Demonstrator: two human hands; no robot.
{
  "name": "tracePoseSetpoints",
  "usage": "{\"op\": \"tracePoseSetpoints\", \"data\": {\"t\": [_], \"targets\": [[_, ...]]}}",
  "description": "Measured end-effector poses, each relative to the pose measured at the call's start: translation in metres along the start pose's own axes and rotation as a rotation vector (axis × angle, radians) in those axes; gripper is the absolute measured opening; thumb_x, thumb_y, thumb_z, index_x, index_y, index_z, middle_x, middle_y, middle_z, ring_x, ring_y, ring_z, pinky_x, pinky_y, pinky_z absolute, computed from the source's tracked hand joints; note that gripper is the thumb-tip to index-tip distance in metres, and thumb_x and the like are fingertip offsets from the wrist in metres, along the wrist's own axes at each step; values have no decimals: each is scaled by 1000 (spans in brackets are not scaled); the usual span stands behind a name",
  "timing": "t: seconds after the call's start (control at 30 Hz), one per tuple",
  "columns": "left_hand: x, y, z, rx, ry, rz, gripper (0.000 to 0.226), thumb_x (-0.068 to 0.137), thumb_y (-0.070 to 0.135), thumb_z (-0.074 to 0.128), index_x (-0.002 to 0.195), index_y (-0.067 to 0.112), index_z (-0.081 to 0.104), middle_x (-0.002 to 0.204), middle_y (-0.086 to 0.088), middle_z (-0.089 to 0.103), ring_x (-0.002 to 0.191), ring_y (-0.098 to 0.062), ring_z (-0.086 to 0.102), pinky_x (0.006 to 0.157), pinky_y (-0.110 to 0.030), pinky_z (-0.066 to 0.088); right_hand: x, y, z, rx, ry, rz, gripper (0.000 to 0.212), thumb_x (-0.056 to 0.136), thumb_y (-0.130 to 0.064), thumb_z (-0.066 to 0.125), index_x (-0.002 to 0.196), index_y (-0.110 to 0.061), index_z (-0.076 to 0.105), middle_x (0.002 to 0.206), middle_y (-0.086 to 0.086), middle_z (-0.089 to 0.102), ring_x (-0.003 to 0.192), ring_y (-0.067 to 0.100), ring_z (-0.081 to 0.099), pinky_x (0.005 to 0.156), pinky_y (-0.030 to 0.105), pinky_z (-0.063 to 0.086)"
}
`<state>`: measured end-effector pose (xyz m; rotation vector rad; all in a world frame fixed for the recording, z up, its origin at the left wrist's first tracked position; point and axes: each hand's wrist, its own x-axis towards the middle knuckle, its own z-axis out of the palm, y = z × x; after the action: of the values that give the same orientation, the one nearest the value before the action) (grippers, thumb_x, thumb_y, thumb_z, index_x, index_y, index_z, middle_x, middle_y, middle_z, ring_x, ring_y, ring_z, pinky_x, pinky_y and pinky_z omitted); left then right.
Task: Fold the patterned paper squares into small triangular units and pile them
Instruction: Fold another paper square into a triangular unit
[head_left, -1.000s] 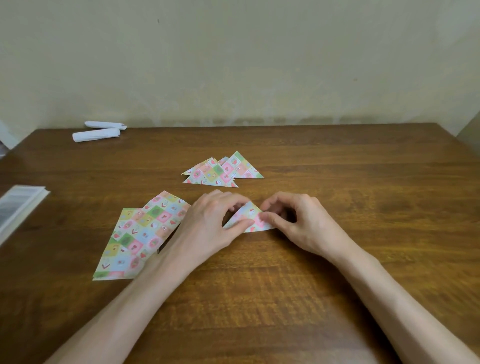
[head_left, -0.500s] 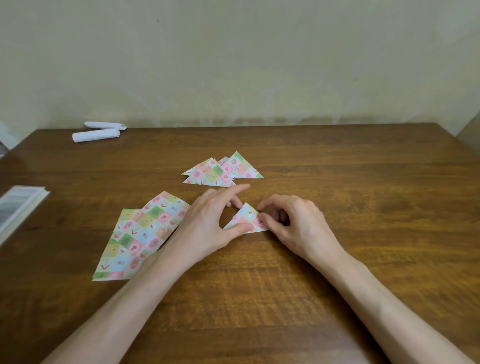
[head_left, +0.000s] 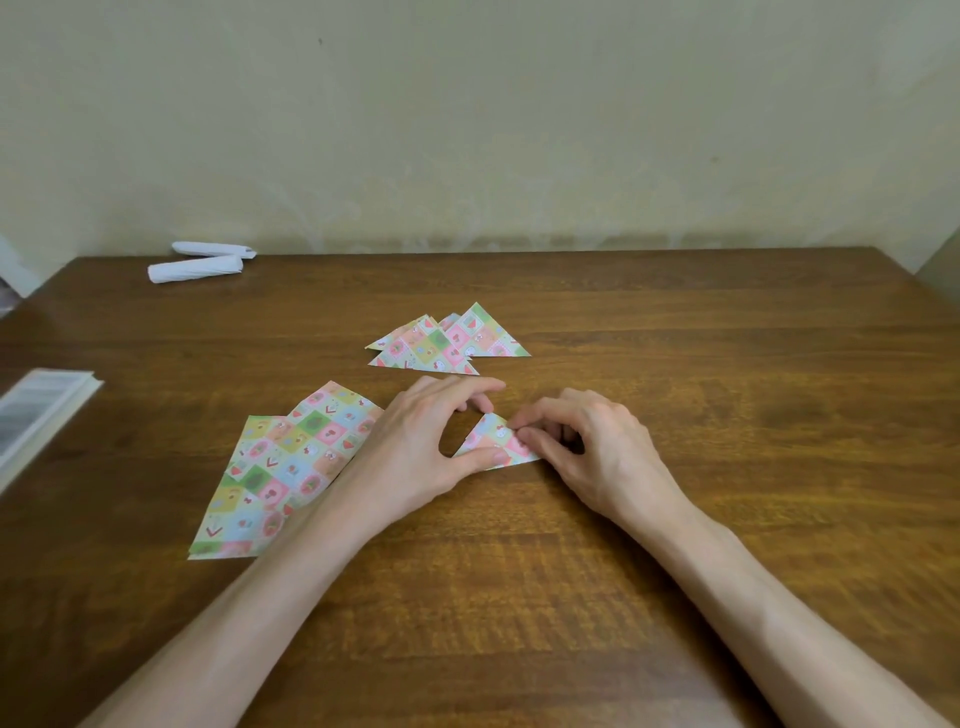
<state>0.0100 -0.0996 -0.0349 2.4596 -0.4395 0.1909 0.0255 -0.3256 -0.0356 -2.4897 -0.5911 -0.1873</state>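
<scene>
Paper squares partly under left forearm

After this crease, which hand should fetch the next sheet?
Left, probably: the left hand lies against the stack of sheets; the right hand pinches the triangle, farther from it.

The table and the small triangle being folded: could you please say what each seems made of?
The table looks like wood or wood-look laminate, semi-glossy: brown grain streaks, soft sheen. The small triangle looks like thin matte printed paper: crisp folded edges, patchwork print.
</scene>
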Motion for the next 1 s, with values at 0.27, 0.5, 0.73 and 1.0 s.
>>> {"op": "tracePoseSetpoints", "data": {"t": [0.27, 0.5, 0.73, 1.0], "targets": [[0, 1, -2, 34, -13, 19, 59, 86, 54, 75, 140, 46, 52, 117, 30, 59, 118, 1, 49, 106, -33, 43, -2, -1, -1, -59, -7, -17, 13, 99, -44, 61, 110, -45, 69, 83, -15, 50, 88, 3, 47, 63, 27, 34], [-1, -1, -3, 132, 21, 130, 24, 104, 39, 58, 126, 38, 68, 119, 27, 63, 118, 2, 50, 100, -33, 43, -3, -6, -6, -92, -53, -33, 16, 101, -46, 55, 112, -43, 66, 95, -14, 55, 99, 10, 52, 73, 34, 48], [3, -5, -5, 170, 11, 172, 20, 97, 38, 69, 115, 36, 78, 115, 23, 66, 115, -5, 54, 94, -37, 44, -4, -5, -7, -76, -55, -38, 15, 101, -47, 57, 110, -42, 67, 86, -18, 48, 94, 4, 47, 68, 29, 39], [7, -10, -9, 157, -56, 190, 24, 95, 44, 71, 116, 35, 78, 118, 24, 65, 119, -5, 51, 99, -41, 44, -4, -8, -9, -71, -67, 6, 20, 96, -57, 61, 107, -42, 69, 86, -14, 51, 92, 5, 49, 61, 15, 30]]}}
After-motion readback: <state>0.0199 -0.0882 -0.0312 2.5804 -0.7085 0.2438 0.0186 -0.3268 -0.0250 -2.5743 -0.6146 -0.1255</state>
